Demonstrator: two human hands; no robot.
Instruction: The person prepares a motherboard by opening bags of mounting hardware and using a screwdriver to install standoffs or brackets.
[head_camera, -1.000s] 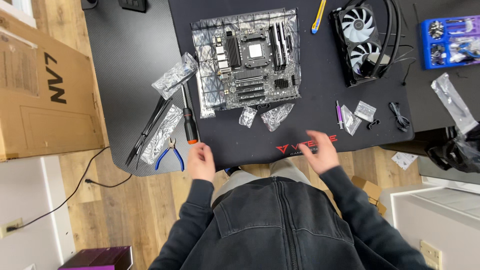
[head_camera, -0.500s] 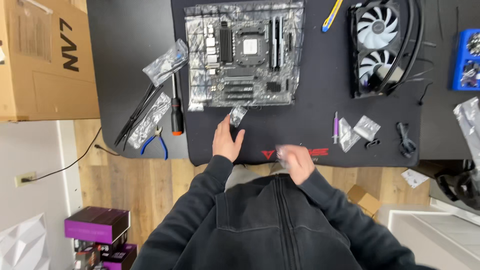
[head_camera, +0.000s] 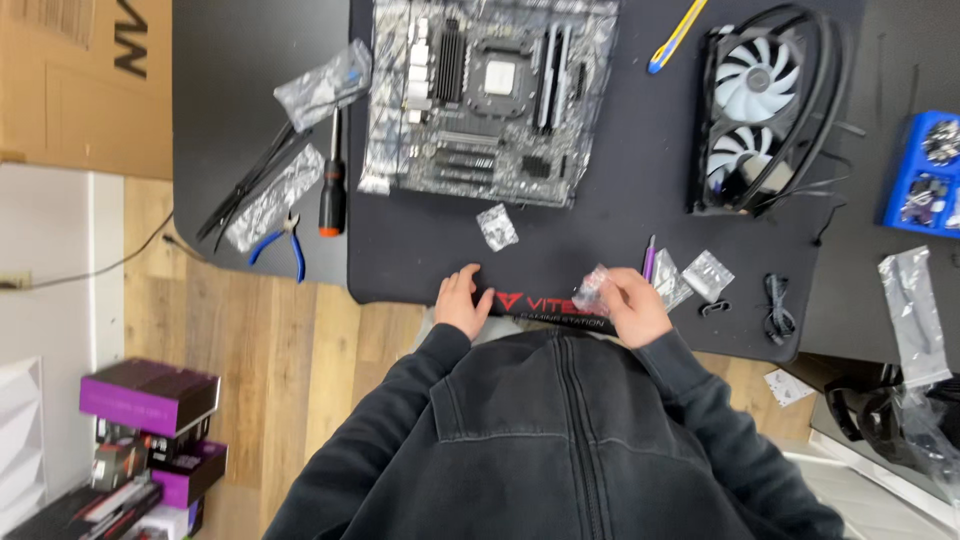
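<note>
Hands first: right hand (head_camera: 632, 305) is curled shut around a small clear plastic baggie (head_camera: 592, 289) at the desk's (head_camera: 240, 90) near edge, left hand (head_camera: 463, 298) lies flat and loose on the black mat (head_camera: 620, 190). Another tiny silver baggie (head_camera: 496, 226) sits just ahead, below the motherboard (head_camera: 495, 95). Cardboard box (head_camera: 85, 85) at the far left.

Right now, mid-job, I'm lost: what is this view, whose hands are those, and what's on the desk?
The picture comes from a camera on the person's head, looking down over their dark hoodie. The left hand rests on the black desk mat's near edge. The right hand holds a small clear plastic bag. Farther back lie a motherboard on silvery foil, a two-fan liquid cooler, an orange-tipped screwdriver and blue-handled pliers.
</note>
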